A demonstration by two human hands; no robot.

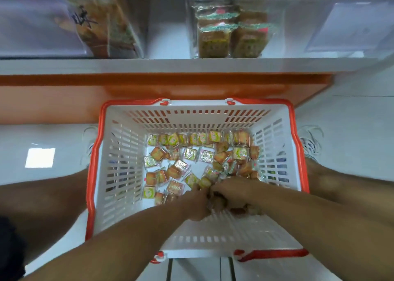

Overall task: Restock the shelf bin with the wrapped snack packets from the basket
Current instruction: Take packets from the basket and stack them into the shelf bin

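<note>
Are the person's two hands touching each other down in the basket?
Touching. The head view shows the left hand pressed against the right hand with no gap, both gathering snack packets inside the basket.

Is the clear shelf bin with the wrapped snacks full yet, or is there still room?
Partly full. The clear bin holds stacked packets reaching close to its top at the front; how far back they go cannot be told.

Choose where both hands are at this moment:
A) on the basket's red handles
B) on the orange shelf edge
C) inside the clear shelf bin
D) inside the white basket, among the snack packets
D: the left hand and the right hand are down inside the basket, gathering snack packets.
</note>
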